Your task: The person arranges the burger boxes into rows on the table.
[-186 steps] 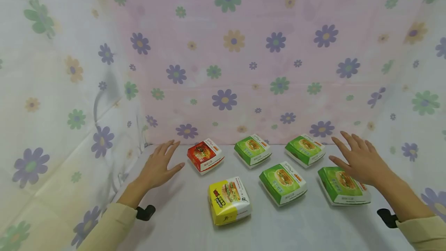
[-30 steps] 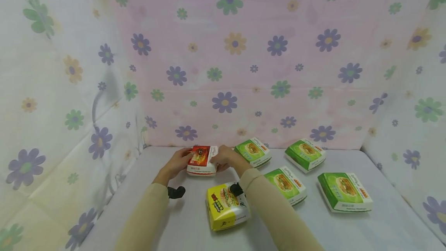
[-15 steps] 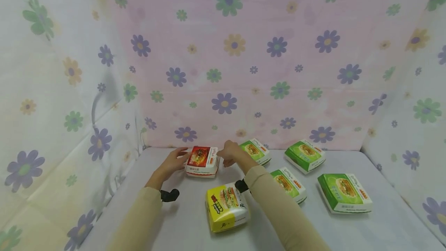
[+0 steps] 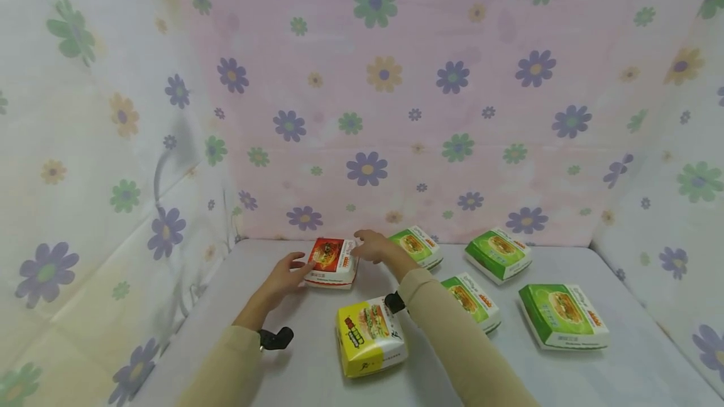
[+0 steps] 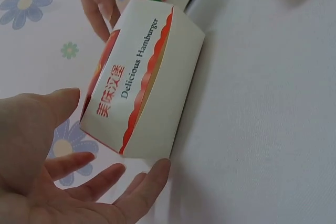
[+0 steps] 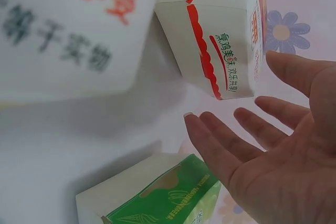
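Observation:
A red and white hamburger box lies flat at the back left of the white table, between the two hands. My left hand is at its left side with fingers spread; in the left wrist view the thumb and fingers are around the box's near end, and whether a fingertip touches it I cannot tell. My right hand is at the box's right side. In the right wrist view its fingers are extended, a small gap from the box. Neither hand grips anything.
A yellow and white burger box stands at front centre, beneath the right wrist. Several green burger boxes are on the right, one just behind the right hand and another partly hidden by the right sleeve. Flowered cloth walls the table.
Both hands came inward from wide apart to the red hamburger box, which now faces straighter. A second ago they held its sides; since then the fingers have loosened and the right hand has drawn off.

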### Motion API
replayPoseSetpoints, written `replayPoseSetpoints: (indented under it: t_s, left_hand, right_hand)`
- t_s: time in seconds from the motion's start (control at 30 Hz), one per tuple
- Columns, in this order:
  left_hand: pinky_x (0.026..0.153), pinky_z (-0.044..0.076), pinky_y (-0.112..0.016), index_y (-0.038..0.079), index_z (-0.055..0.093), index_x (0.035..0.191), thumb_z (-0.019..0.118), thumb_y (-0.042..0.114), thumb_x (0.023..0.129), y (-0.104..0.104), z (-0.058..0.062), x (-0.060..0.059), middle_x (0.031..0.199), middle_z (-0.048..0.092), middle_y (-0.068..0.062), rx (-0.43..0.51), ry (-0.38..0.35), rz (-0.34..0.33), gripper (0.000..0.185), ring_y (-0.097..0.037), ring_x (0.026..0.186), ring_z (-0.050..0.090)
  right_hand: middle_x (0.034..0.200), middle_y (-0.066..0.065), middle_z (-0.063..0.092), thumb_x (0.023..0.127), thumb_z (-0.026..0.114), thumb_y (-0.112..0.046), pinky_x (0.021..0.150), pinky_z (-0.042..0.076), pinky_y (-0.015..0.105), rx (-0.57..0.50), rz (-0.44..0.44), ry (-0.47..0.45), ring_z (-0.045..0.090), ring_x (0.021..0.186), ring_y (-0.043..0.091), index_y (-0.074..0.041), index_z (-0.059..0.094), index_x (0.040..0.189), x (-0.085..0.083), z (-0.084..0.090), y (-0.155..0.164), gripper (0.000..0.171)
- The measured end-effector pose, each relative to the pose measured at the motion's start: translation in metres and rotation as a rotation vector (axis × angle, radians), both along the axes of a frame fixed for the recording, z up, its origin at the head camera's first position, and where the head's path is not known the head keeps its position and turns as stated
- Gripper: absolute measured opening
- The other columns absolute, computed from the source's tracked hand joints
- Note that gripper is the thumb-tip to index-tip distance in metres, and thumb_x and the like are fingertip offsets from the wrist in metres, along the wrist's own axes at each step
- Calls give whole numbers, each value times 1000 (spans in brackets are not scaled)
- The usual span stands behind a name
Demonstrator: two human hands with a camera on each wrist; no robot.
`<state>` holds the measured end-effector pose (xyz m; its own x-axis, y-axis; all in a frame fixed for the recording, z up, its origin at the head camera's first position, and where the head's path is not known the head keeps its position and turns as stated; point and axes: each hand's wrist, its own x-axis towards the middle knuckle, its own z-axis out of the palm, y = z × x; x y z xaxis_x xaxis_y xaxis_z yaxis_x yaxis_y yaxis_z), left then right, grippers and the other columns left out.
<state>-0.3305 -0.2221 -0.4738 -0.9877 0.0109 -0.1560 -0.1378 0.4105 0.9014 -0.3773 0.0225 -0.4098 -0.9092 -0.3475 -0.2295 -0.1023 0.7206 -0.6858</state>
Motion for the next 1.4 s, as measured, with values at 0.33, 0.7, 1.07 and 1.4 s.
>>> replayPoseSetpoints:
  t_s: [0.33,0.7,1.07,1.4]
  left_hand:
    - [91,59,-41,-9,45,147,59,26,106,13,-1,-6,145,48,-31,-2,22,11,56,-35,122,56]
    - [103,50,-50,-7,52,142,51,24,108,15,0,-23,145,49,-31,-104,141,18,46,-42,132,48]
    - [105,49,-50,-6,44,149,48,21,109,17,3,-37,151,44,-31,-96,107,-31,49,-39,132,51]
    - [114,35,-61,-1,31,156,50,31,108,20,4,-31,154,39,-32,-155,105,-3,61,-49,144,34]
  right_hand:
    - [133,15,61,101,64,-23,87,57,40,111,21,48,61,109,26,0,56,139,1,0,-1,46]
    - [96,12,66,98,68,-20,77,55,33,264,5,134,61,85,21,4,63,109,10,7,-8,27]
    - [108,17,60,95,73,-18,75,62,33,211,-66,72,64,82,22,5,58,122,12,6,-10,39]
    - [114,23,65,99,69,-26,76,62,38,164,-67,75,71,77,27,9,58,124,-3,2,9,45]
